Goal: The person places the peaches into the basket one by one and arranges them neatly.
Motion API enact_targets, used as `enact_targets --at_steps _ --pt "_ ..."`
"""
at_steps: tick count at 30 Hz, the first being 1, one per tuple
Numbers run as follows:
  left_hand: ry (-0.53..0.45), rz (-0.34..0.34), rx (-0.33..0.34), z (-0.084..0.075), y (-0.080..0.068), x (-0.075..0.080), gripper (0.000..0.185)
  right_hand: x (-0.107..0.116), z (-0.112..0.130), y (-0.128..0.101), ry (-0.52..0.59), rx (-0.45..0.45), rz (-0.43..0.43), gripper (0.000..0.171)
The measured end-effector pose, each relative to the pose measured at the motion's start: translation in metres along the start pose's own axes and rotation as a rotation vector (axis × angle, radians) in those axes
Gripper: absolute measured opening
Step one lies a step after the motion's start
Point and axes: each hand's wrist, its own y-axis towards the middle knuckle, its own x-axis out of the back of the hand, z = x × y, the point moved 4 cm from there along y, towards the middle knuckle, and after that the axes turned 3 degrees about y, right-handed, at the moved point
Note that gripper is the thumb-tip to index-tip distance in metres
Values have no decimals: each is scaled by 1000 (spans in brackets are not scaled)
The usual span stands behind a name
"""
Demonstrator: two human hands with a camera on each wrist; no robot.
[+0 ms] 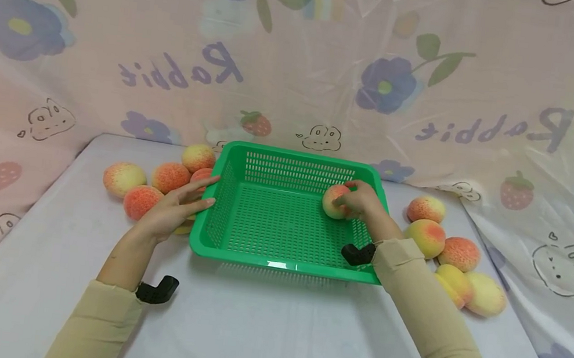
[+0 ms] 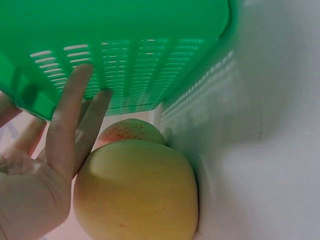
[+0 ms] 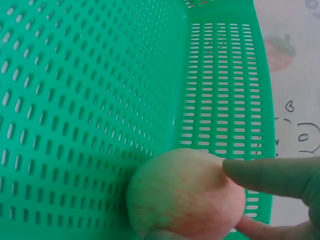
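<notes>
Peach (image 1: pixel 334 200) was located inside the green basket (image 1: pixel 242 259), toward its right end. The right hand (image 1: pixel 360 201) held it with thumb and fingers clamped on its surface; whether the fruit bore fully on the basket floor could not be determined. The left hand (image 1: pixel 171 207) was at the left rim, its fingers extended and apart, two lying along the outer wall in the left wrist view and none curled round a fruit. A yellow fruit (image 2: pixel 137 190) lay just beside that hand, outside the basket.

The basket stood on the table (image 1: pixel 250 327) between a left-side group (image 1: pixel 143 202) and a right-side group (image 1: pixel 459 254) of similar fruit, both outside it.

Step in hand, as judged: placement of a peach in the basket, with the left hand steadying the rim. The next move called for seating the fruit on the floor, spreading the right fingers to release it, and withdrawing clear of the wall.
</notes>
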Motion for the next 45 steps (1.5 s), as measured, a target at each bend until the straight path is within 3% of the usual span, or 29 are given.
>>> enact_targets --at_steps 9,16,22,29,37,45 --pt "-16 -13 -4 2 0 2 63 0 1 -1 -5 8 2 66" --pt "-17 -9 0 3 1 2 63 5 3 6 -116 26 -54 61" --pt "-11 -10 -2 2 1 2 62 5 3 4 -131 30 -49 62" --pt "-12 -5 -2 3 0 0 62 13 4 -10 -64 89 36 63" --pt "-34 0 -20 2 1 0 63 25 7 -31 98 213 103 61" --pt "-20 -3 -12 1 0 0 63 41 -4 -48 208 313 158 64"
